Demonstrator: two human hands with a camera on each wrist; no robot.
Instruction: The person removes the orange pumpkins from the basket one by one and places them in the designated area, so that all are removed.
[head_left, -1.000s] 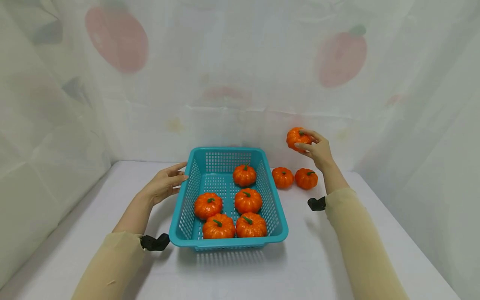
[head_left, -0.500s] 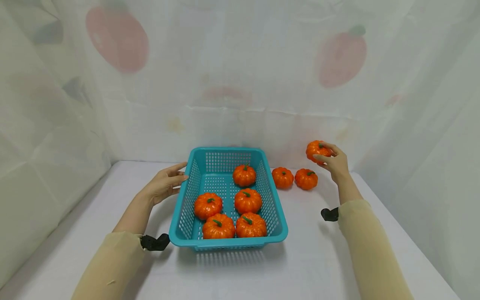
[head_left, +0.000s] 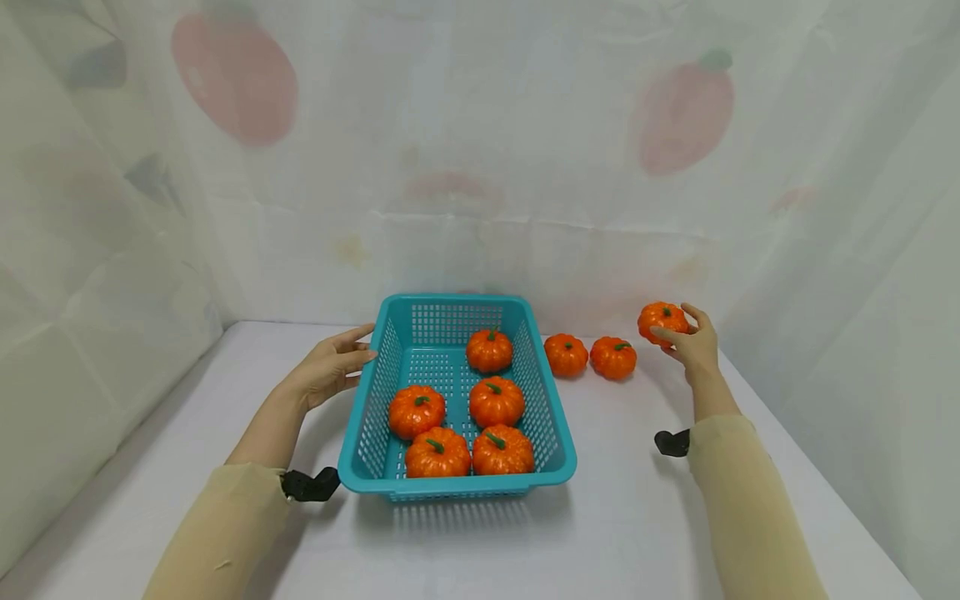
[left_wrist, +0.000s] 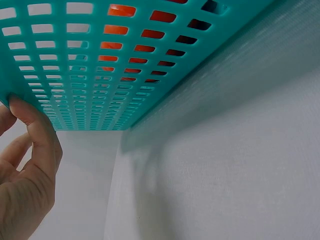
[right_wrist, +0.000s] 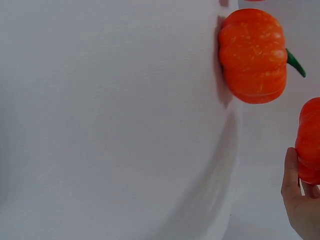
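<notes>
My right hand (head_left: 693, 346) grips a small orange toy pumpkin (head_left: 662, 323) with a green stem, held above the table's far right. In the right wrist view this pumpkin (right_wrist: 311, 142) is partly cut off at the edge. Two more pumpkins (head_left: 566, 356) (head_left: 612, 358) stand side by side on the table, between that hand and the basket. At the left side of the blue plastic basket (head_left: 457, 482), my left hand (head_left: 327, 369) holds the rim with thumb and fingers. Several pumpkins (head_left: 497, 402) lie inside, mostly along the right and near sides.
A white cloth covers the table (head_left: 600, 533). Pale curtains (head_left: 480, 167) printed with faded fruit rise behind it and at both sides. Black wrist mounts (head_left: 311, 484) show below both hands.
My right hand has carried its pumpkin rightward and lower, from above the two table pumpkins to beyond them on the right. The left hand and basket have stayed in place.
</notes>
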